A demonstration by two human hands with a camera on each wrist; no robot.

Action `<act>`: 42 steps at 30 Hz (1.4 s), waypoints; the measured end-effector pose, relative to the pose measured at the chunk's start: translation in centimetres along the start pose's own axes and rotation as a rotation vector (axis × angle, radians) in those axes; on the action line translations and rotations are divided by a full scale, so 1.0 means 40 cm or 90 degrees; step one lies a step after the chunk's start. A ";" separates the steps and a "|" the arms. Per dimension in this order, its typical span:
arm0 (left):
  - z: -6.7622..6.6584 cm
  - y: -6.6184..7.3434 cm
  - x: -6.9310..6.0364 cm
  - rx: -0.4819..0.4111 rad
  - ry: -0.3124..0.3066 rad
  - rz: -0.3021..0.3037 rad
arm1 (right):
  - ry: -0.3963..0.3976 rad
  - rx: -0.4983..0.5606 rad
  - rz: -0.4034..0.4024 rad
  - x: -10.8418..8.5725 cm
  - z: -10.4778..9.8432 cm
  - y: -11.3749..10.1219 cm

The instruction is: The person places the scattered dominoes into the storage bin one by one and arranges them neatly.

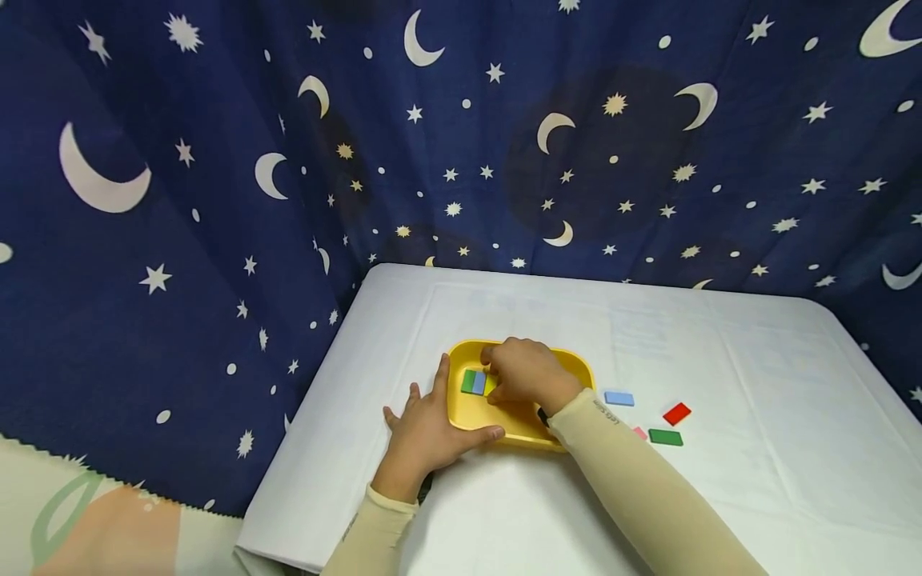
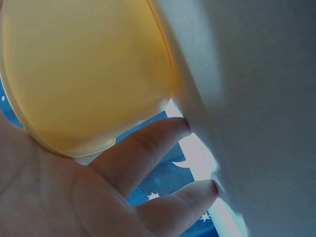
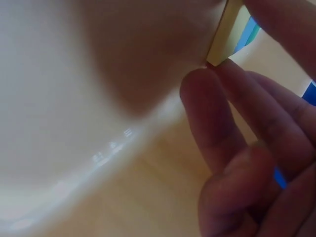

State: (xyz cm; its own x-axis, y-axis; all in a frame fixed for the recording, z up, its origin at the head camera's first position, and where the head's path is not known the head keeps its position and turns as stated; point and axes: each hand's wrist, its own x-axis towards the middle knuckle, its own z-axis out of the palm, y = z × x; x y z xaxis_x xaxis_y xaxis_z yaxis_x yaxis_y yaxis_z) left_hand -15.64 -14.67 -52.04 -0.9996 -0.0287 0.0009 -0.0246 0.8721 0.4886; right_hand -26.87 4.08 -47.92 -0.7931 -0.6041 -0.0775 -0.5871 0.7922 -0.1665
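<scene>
A yellow tray [image 1: 526, 439] stands on the white table. Inside it, toward the left, a green block [image 1: 467, 382], a blue block [image 1: 479, 383] and a yellow block [image 1: 491, 384] stand side by side. My right hand [image 1: 529, 372] reaches into the tray and pinches the yellow block [image 3: 228, 34], seen at the top of the right wrist view. My left hand [image 1: 426, 432] rests spread around the tray's left end, thumb along the front rim; in the left wrist view its palm touches the tray wall [image 2: 89, 69].
Right of the tray lie a light blue block [image 1: 619, 398], a red block [image 1: 677, 414], a green block [image 1: 666, 438] and a pink block [image 1: 639, 433], partly hidden by my right sleeve. A dark blue curtain [image 1: 461, 144] with moons and stars hangs behind the table.
</scene>
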 end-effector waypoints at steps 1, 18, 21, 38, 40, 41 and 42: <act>0.001 0.000 0.001 -0.001 0.002 0.001 | 0.002 -0.001 0.001 0.000 0.001 0.000; -0.004 0.002 -0.005 -0.004 -0.005 -0.002 | 0.012 0.000 -0.005 -0.001 0.007 -0.006; -0.004 0.002 -0.006 -0.006 -0.005 -0.002 | 0.009 0.003 -0.004 -0.001 0.008 -0.005; 0.006 0.013 0.005 -0.008 -0.014 0.001 | 0.009 0.052 -0.004 -0.042 -0.033 0.015; 0.005 0.007 0.002 -0.008 -0.014 -0.005 | 0.020 0.056 -0.026 -0.052 -0.044 0.015; 0.004 0.004 0.000 -0.009 -0.012 -0.007 | 0.029 0.056 -0.036 -0.057 -0.051 0.015; 0.002 0.001 -0.002 -0.011 -0.011 -0.010 | 0.039 0.057 -0.045 -0.064 -0.060 0.015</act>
State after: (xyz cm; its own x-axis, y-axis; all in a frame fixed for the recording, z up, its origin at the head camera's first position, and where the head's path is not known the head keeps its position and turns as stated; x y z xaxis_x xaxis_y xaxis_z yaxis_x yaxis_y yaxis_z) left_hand -15.56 -14.59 -52.08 -0.9992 -0.0340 -0.0219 -0.0404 0.8634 0.5029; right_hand -25.56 6.31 -45.48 -0.7605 -0.6493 -0.0025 -0.6270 0.7355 -0.2567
